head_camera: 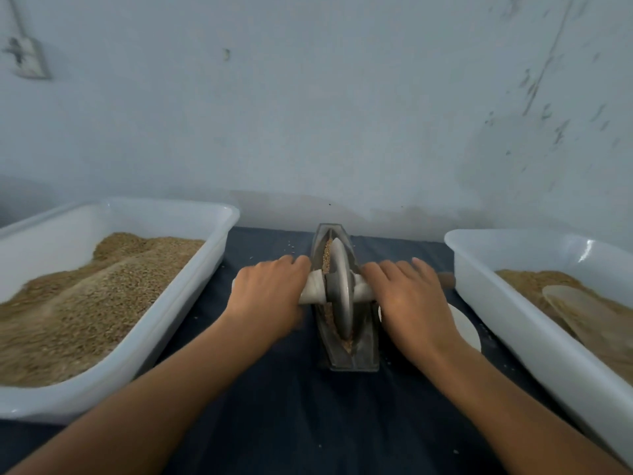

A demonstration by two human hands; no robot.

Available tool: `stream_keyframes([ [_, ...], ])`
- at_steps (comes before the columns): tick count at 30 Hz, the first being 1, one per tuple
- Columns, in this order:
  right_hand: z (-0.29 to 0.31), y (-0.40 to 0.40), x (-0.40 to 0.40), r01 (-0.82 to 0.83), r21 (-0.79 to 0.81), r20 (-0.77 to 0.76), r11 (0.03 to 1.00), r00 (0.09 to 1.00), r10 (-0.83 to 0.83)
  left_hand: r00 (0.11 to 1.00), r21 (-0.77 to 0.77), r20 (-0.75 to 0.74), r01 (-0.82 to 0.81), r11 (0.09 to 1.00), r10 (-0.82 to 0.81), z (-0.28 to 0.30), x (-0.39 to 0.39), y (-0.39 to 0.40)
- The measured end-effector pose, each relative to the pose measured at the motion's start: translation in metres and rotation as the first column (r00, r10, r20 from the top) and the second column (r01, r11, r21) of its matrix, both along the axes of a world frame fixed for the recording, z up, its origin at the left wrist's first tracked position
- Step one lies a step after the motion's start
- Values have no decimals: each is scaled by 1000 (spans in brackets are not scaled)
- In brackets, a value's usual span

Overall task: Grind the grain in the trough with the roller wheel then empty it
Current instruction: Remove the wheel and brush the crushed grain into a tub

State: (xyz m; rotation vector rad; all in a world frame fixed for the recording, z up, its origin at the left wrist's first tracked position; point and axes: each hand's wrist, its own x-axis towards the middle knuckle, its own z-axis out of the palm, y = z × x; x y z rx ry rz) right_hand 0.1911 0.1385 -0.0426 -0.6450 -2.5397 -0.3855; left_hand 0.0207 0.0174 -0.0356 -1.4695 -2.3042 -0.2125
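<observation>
Flanking one trough (366, 351): two tubs (191, 214)

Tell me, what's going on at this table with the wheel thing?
A person is grinding grain. The left hand and right hand rest on the handles either side of a roller wheel standing in a narrow trough. White tubs of grain sit at the left and right.

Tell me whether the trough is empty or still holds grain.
Still holds grain. Tan grain shows in the trough ahead of the wheel and again at its near end.
</observation>
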Motion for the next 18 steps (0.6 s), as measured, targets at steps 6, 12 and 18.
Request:
stream_keyframes([
  [6,30,-2,3,-164,119,-211,979,960,186,988,213,110,82,974,-107,2,9,-16],
  [12,85,-12,-19,-417,399,-82,816,871,485,776,329,556,123,936,-298,29,25,-54],
  [18,81,-21,-19,-475,279,-291,834,786,545,117,394,917,-115,912,-381,13,41,-88],
])
